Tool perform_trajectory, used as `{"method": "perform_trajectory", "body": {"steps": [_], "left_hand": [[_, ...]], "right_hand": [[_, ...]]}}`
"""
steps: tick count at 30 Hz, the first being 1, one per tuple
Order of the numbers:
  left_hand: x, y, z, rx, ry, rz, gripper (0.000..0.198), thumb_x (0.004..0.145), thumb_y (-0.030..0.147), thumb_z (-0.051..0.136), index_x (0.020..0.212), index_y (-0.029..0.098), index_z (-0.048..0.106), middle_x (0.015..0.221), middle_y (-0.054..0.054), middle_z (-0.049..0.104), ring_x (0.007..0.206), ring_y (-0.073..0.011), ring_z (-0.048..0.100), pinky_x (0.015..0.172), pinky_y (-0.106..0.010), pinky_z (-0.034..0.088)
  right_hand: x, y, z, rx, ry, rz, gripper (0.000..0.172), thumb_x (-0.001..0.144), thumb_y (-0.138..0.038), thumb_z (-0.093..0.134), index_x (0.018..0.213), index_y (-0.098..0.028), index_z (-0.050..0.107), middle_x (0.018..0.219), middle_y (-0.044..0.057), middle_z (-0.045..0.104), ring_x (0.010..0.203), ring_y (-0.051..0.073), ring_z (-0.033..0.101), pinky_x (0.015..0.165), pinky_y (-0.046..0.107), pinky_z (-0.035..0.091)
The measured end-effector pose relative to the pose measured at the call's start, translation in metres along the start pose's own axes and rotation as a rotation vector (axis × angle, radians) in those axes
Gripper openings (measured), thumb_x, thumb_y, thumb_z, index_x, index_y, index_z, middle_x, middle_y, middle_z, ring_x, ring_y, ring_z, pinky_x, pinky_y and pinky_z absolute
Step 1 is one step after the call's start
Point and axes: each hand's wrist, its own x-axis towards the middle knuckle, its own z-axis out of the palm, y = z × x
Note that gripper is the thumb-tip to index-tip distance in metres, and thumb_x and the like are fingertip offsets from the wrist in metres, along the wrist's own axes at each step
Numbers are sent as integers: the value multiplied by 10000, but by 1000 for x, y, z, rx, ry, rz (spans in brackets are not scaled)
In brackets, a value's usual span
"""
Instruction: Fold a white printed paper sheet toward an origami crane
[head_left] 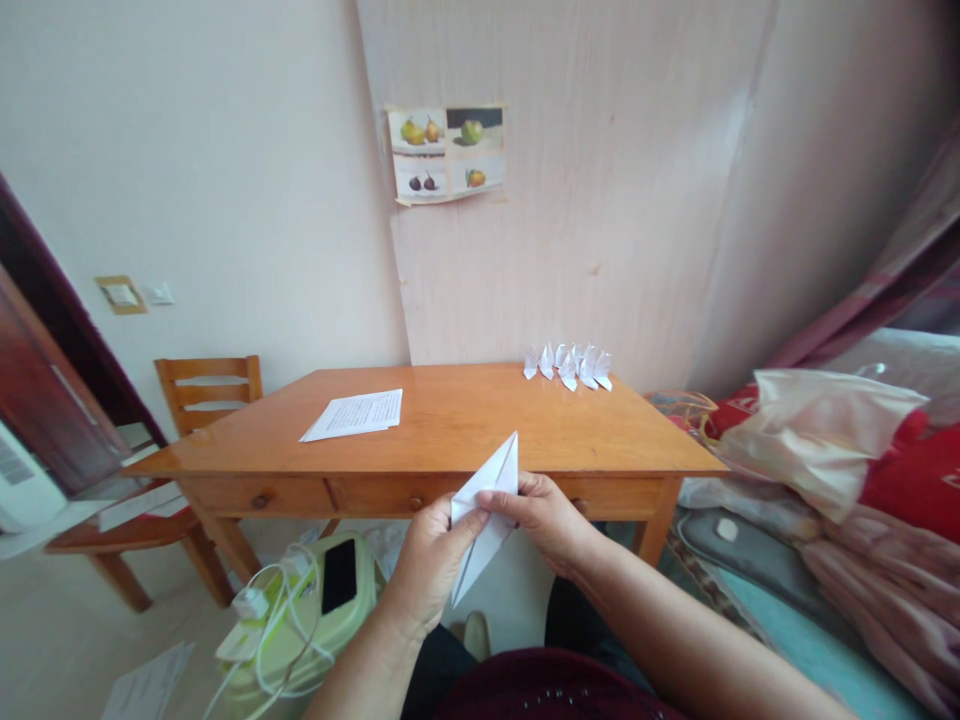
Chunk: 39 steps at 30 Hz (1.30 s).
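A folded sheet of white paper, shaped like a long diamond with pointed ends, is held in front of the table edge. My left hand grips its left side, thumb lying on the front face. From the right, my right hand pinches it, with the thumb pressed near the middle and the fingers behind. Most fingers of both hands are hidden by the paper. On the table's far right stand several small folded paper figures. A stack of printed sheets lies on the left half.
The wooden table has drawers facing me. A wooden chair stands at its left. Below is a green box bearing a black phone and white cables. A bed with bags and cloth is on the right.
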Motion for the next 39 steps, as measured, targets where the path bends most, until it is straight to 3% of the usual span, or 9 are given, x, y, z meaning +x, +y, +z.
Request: {"method": "perform_trajectory", "body": {"steps": [7, 11, 17, 26, 34, 39], "left_hand": [[-9, 6, 9, 19, 14, 9, 351, 753, 384, 779, 1015, 154, 737, 968, -100, 747, 907, -276, 674, 811, -350, 507], [-10, 7, 11, -14, 4, 0, 403, 760, 368, 775, 1102, 161, 721, 979, -101, 749, 945, -287, 671, 837, -360, 505], [-9, 3, 5, -3, -62, -25, 433, 775, 362, 768, 1156, 167, 702, 1018, -108, 746, 982, -299, 666, 842, -366, 510], [-10, 5, 9, -28, -92, -27, 423, 772, 356, 771, 1143, 161, 712, 1047, -115, 741, 1007, -298, 663, 858, -364, 512], [-6, 3, 4, -65, -129, -46, 461, 797, 313, 756, 1220, 151, 670, 1120, -133, 726, 1058, -307, 659, 910, -400, 507], [-2, 5, 3, -159, -56, -39, 475, 783, 324, 768, 1211, 142, 675, 1112, -149, 729, 1006, -297, 685, 902, -414, 517]], "right_hand": [[5, -12, -2, 59, 69, -50, 255, 747, -371, 779, 814, -137, 704, 736, 34, 670, 602, 119, 546, 582, 248, 397], [9, -17, -5, 46, 136, -73, 269, 746, -397, 774, 755, -142, 690, 648, 3, 611, 557, 99, 478, 543, 236, 334], [12, -20, -9, -3, 235, -121, 296, 767, -440, 724, 824, -150, 749, 720, 38, 654, 609, 127, 486, 569, 255, 334], [15, -27, -17, -42, 332, -121, 255, 754, -370, 640, 737, -152, 771, 710, 58, 671, 613, 151, 477, 550, 277, 326], [23, -30, -28, 30, 315, -128, 328, 789, -437, 607, 759, -137, 737, 678, 53, 649, 593, 144, 507, 529, 272, 325], [14, -25, -27, -53, 287, -124, 400, 835, -514, 591, 823, -136, 718, 729, 75, 680, 646, 157, 568, 572, 275, 363]]}}
